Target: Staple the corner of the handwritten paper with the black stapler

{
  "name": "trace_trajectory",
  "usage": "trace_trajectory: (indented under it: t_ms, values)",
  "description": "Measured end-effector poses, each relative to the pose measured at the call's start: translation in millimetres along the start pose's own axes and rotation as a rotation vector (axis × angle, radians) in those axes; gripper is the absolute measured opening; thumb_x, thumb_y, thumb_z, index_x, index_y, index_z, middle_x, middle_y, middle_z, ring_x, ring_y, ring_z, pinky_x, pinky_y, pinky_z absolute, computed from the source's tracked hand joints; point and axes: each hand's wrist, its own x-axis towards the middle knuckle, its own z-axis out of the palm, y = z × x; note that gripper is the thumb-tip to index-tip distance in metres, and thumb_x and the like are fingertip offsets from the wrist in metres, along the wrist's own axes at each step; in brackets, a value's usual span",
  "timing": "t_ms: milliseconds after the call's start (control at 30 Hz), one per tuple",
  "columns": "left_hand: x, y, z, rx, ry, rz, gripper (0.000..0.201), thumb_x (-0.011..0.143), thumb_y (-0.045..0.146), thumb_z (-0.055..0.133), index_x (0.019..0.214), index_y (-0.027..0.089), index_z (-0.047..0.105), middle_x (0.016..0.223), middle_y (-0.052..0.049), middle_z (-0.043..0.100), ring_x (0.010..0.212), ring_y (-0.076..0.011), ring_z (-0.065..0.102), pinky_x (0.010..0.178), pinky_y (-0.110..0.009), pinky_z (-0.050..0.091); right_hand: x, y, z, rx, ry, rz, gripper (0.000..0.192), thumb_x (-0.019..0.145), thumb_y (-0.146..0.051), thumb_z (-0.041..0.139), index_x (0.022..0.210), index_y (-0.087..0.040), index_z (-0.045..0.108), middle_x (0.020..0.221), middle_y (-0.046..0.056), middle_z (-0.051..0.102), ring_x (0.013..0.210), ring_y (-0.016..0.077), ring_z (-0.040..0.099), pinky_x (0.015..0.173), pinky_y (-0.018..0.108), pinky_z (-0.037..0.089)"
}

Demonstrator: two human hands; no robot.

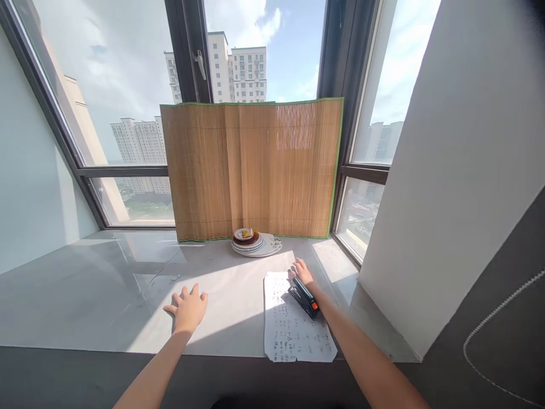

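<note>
Black device (304,297) | under right hand (301,270) wrist | fingers flat on paper (293,324) | left hand (188,309) spread

Sunlit grey sill (106,295); tall windows (114,85); bamboo screen (251,170); white wall (460,170)

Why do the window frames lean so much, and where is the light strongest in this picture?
Head view: the wide lens bends the dark window frames outward. Sunlight through the glass is strongest on the grey stone sill and the white handwritten sheet, and it glows through the upright bamboo mat. The left hand casts a soft shadow.
</note>
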Motion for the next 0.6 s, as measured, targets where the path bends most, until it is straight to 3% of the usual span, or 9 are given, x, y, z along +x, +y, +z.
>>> trace_trajectory:
  t_ms: [133, 300, 400, 500, 600]
  values:
    - [-1.7, 1.2, 1.6, 0.044, 0.02, 0.007, 0.057, 0.11, 0.035, 0.035, 0.157, 0.019, 0.063, 0.159, -0.027, 0.05, 0.143, -0.0536, 0.043, 0.112, -0.083, 0.031, 2.4, 1.8, 15.0, -0.135, -0.138, 0.082, 0.048, 0.093, -0.026, 0.061, 0.139, -0.021, 0.071, 0.169, 0.017, 0.053, 0.165, 0.0357, 0.039, 0.135, 0.05, 0.033]
    - [-2.3, 1.2, 4.7, 0.071, 0.033, 0.009, 0.056, 0.11, 0.034, 0.037, 0.157, 0.02, 0.064, 0.16, -0.028, 0.049, 0.143, -0.0533, 0.042, 0.111, -0.083, 0.03, 2.9, -11.0, 24.0, -0.218, -0.235, 0.077, 0.057, 0.099, -0.026, 0.048, 0.153, -0.016, 0.064, 0.172, 0.019, 0.049, 0.166, 0.0352, 0.037, 0.138, 0.052, 0.026]
    - [-2.9, 1.4, 5.5, 0.081, 0.037, 0.011, 0.056, 0.11, 0.033, 0.038, 0.157, 0.021, 0.064, 0.157, -0.028, 0.052, 0.142, -0.0534, 0.044, 0.11, -0.084, 0.031, 5.8, -40.6, 48.8, -0.216, -0.282, -0.014, 0.058, 0.1, -0.028, 0.048, 0.156, -0.02, 0.062, 0.174, 0.014, 0.047, 0.167, 0.0311, 0.037, 0.138, 0.048, 0.026]
    - [-3.8, 1.5, 6.0, 0.097, 0.053, 0.017, 0.055, 0.11, 0.032, 0.038, 0.156, 0.02, 0.064, 0.155, -0.029, 0.052, 0.141, -0.0537, 0.045, 0.109, -0.083, 0.031, 13.0, -83.2, 87.2, -0.19, -0.317, -0.107, 0.059, 0.101, -0.028, 0.049, 0.159, -0.023, 0.06, 0.174, 0.012, 0.047, 0.167, 0.033, 0.037, 0.138, 0.054, 0.026]
    - [-3.9, 0.6, 7.1, 0.1, 0.052, 0.028, 0.055, 0.11, 0.032, 0.037, 0.155, 0.019, 0.065, 0.156, -0.029, 0.052, 0.142, -0.0546, 0.045, 0.109, -0.083, 0.032, 22.4, -127.0, 125.7, -0.183, -0.338, -0.134, 0.06, 0.102, -0.027, 0.047, 0.16, -0.016, 0.057, 0.175, 0.016, 0.044, 0.167, 0.034, 0.035, 0.138, 0.055, 0.025]
